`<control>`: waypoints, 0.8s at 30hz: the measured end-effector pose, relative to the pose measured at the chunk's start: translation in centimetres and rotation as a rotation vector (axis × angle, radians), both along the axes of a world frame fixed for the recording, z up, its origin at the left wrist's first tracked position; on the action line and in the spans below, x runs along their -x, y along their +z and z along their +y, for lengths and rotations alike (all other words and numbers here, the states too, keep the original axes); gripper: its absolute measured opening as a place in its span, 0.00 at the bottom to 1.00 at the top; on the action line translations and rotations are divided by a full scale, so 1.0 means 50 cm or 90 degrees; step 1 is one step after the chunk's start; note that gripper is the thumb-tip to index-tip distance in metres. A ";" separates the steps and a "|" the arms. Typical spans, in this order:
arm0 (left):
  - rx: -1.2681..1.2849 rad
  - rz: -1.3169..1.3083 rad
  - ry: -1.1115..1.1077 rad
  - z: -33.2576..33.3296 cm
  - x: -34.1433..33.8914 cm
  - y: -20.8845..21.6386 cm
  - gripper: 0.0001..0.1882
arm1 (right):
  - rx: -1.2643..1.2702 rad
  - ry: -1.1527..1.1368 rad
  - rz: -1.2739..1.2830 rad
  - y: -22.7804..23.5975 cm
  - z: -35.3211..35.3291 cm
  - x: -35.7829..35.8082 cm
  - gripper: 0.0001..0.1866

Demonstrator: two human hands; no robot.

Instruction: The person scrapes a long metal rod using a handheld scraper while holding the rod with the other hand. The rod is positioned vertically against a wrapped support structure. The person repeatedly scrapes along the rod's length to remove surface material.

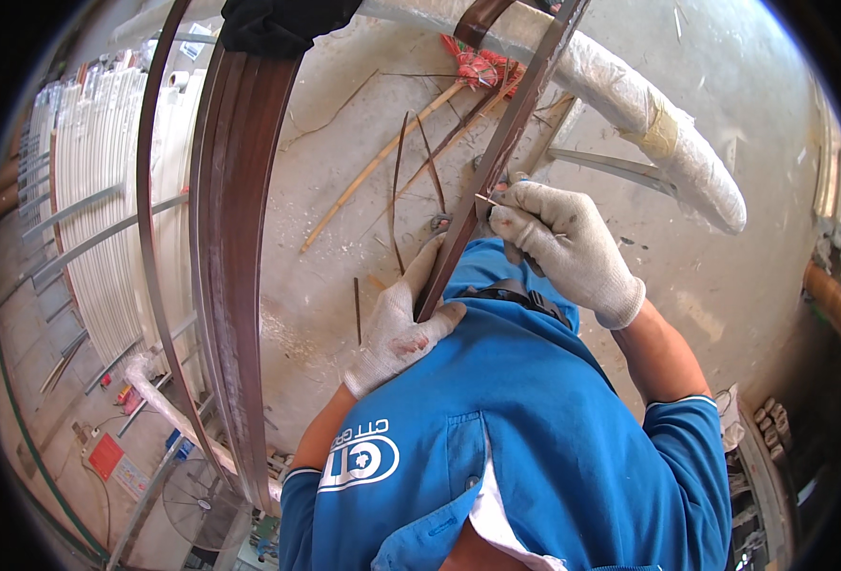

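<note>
A long, narrow dark brown profile bar (508,133) runs from the top of the head view down to my waist. My left hand (397,338), in a stained white knit glove, wraps around its near end, thumb on one side and fingers on the other. Beside the bar, farther along, is my right hand (573,243), gloved the same way. Its fingers are pinched on a thin pale sliver-like piece (485,199), whose tip reaches the bar's edge. What kind of thing it is, I cannot tell; most of it is hidden in the glove.
Wide brown profiles (235,209) stand at my left, with a black cloth (283,24) over their far end. Behind them lies a stack of white strips (107,190). A plastic-wrapped support (630,90) crosses at the far right. A broom (382,167) and loose strips lie on the floor.
</note>
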State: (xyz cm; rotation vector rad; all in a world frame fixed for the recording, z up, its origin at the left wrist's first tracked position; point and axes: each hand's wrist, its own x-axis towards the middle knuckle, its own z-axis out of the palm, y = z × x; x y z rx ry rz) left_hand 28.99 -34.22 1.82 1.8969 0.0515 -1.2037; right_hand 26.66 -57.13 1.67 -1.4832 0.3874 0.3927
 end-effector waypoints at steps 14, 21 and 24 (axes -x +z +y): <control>0.009 -0.002 0.021 -0.009 0.006 0.006 0.41 | -0.009 0.003 -0.009 -0.004 -0.010 -0.010 0.10; 0.016 -0.020 -0.003 -0.003 0.004 -0.001 0.42 | -0.050 0.037 -0.038 -0.001 -0.020 0.001 0.10; 0.014 -0.027 -0.001 0.000 0.009 -0.007 0.42 | 0.050 0.041 -0.217 -0.007 -0.015 0.008 0.12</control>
